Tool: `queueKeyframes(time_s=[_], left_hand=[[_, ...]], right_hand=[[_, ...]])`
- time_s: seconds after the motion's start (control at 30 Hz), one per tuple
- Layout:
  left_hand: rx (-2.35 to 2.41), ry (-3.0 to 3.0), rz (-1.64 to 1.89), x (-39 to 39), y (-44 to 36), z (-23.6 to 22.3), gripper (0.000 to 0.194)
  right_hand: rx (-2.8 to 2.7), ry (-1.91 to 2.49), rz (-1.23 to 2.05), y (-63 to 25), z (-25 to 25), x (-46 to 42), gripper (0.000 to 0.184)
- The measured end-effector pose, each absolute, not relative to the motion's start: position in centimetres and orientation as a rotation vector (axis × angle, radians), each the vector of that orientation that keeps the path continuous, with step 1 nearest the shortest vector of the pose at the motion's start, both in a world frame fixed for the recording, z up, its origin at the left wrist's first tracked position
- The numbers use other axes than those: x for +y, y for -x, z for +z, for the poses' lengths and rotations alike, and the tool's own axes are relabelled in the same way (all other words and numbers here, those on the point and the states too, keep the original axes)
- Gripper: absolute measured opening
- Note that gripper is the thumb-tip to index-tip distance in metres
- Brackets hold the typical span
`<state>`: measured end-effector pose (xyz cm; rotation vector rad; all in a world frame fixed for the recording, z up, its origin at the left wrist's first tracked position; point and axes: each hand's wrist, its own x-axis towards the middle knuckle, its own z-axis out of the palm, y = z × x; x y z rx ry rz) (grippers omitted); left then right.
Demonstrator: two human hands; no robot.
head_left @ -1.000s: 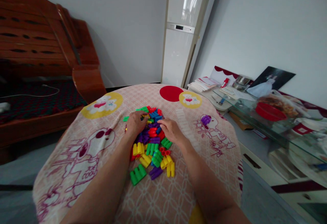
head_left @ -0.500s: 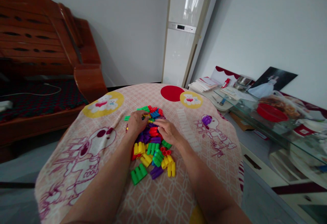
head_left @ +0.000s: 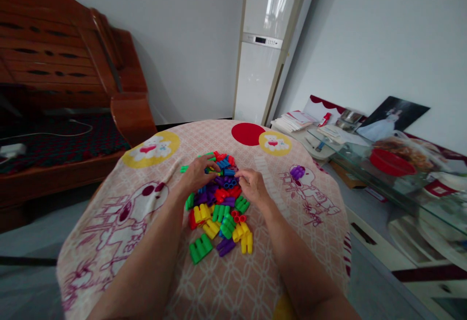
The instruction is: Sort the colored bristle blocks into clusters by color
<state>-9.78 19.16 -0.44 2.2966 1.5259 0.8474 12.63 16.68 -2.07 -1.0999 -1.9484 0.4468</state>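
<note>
A heap of plastic building blocks in green, yellow, red, blue and purple [head_left: 221,211] lies in the middle of the cloth-covered table. My left hand [head_left: 199,174] reaches over the heap's far left side, fingers curled down among the pieces. Bits of yellow and green show by its fingertips, but what it holds is hidden. On the heap's right side, my right hand [head_left: 252,185] has thumb and forefinger pinched at the end of a blue block [head_left: 229,172]. Apart from the heap, a purple block piece [head_left: 297,171] rests on the cloth to the right.
The round table wears a patterned cloth [head_left: 226,286]. To the right, a glass-topped cabinet [head_left: 350,162] carries papers, a red bowl [head_left: 392,162] and a picture. A wooden bench [head_left: 133,111] stands at the left, and a white floor-standing unit [head_left: 257,77] behind.
My right hand has drawn back slightly to the right and its fingers are now pinched at a blue block. The left hand stays over the heap's far left. The view has shifted slightly.
</note>
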Motion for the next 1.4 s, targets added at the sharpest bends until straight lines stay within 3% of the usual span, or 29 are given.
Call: queueKeyframes(time_s=[0.17, 0.27, 0.57, 0.7, 0.87, 1.03, 1.2, 1.4], left_hand=[[1.384, -2.412, 0.633, 19.2, 9.9, -0.7, 0.025], [1.439, -2.419, 0.679, 19.5, 9.6, -1.3, 0.015], [1.363, -2.323, 0.997, 18.2, 7.2, 1.2, 0.025], [1.268, -2.179, 0.953, 17.4, 5.9, 1.6, 0.031], [1.187, -2.121, 0.951, 17.3, 5.1, 1.2, 0.032], [1.24, -2.2, 0.96, 17.9, 5.6, 0.4, 0.03], [1.331, -2.292, 0.852, 18.4, 6.1, -0.7, 0.026], [1.387, -2.287, 0.835, 18.2, 6.0, -0.6, 0.027]], right_hand=[[-1.894, 1.207, 0.507, -13.0, -2.4, 16.8, 0.026], [-1.869, 1.209, 0.517, -13.0, -2.5, 16.8, 0.025], [-1.831, 1.042, 0.469, -12.4, -1.2, 16.3, 0.027], [-1.869, 1.025, 0.522, -12.2, -0.7, 16.0, 0.026], [-1.955, 1.143, 0.54, -13.0, 0.0, 16.1, 0.012], [-1.727, 1.268, 0.513, -16.7, 0.4, 17.5, 0.017], [-1.302, 1.338, 0.331, -23.6, 1.1, 18.6, 0.031], [-0.98, 1.674, -0.111, -30.2, -0.1, 17.9, 0.026]])
